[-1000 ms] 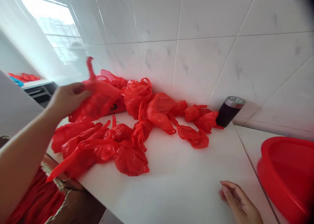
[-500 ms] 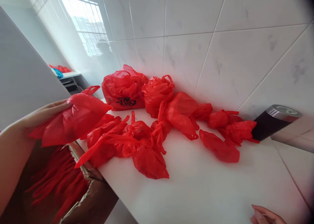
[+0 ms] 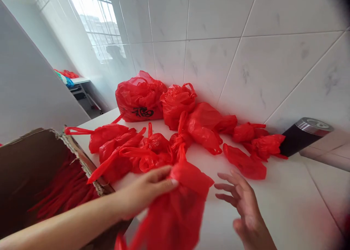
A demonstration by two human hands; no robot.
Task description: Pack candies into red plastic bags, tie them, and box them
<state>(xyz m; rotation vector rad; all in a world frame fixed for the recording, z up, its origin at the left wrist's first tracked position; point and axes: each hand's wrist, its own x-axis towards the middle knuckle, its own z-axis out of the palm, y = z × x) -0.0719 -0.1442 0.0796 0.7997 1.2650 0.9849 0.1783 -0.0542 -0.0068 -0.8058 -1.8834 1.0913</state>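
Note:
My left hand (image 3: 155, 186) pinches a red plastic bag (image 3: 188, 202) near its top edge, thumb in front. The bag hangs limp over the front of the white table (image 3: 284, 202), and its lower end runs out of view. Just right of it is my right hand (image 3: 243, 202), fingers spread, touching nothing. Behind the hands lies a cluster of knotted red bags (image 3: 155, 142). Farther right rests a flatter red bag (image 3: 246, 162).
A cardboard box (image 3: 73, 147) with red strips or bags inside stands at the left. Large filled red bags (image 3: 142, 100) lean by the tiled wall (image 3: 213, 67). A black cylinder with a silver lid (image 3: 303, 137) stands at the right. A grey panel (image 3: 32, 82) rises at the far left.
My left hand has carried the red bag from above the box rightward and down over the table front. My right hand has come up from the lower right corner towards the bag.

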